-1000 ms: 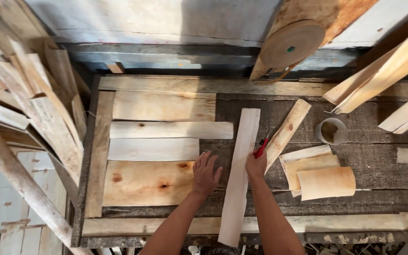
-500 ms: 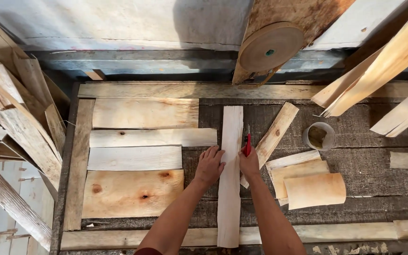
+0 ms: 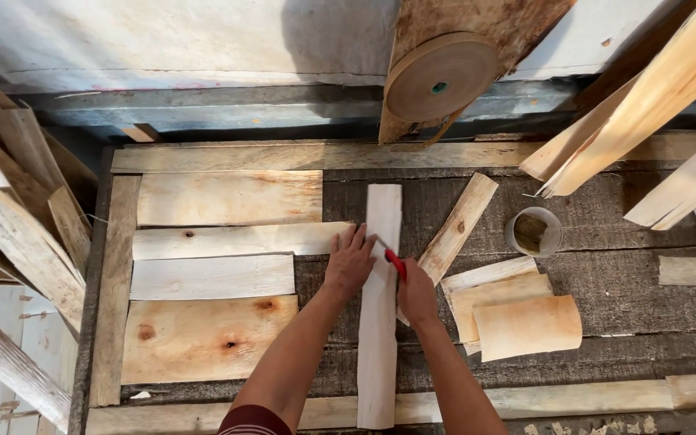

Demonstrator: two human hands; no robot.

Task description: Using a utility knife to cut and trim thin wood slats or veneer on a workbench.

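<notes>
L hand [image 3: 350, 263] flat, fingers spread, pinning upright veneer strip [image 3: 381, 306] on workbench [image 3: 606, 322] so it won't slide. R hand [image 3: 415, 292] closed round red-handled knife [image 3: 394, 262], blade at strip's right edge.

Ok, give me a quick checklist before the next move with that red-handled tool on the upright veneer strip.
1. Left hand pressed flat on the pale strip: ok.
2. Right hand gripping the red-handled tool: ok.
3. Tool tip resting on the strip: cannot tell, the blade is too small to see.
4. Left fingers away from the tool's tip: cannot tell, they lie close beside it.
5. Strip lying flat, lower end on the bottom frame board: ok.
6. Slanted strip beside it apart from the pale strip: ok.
</notes>
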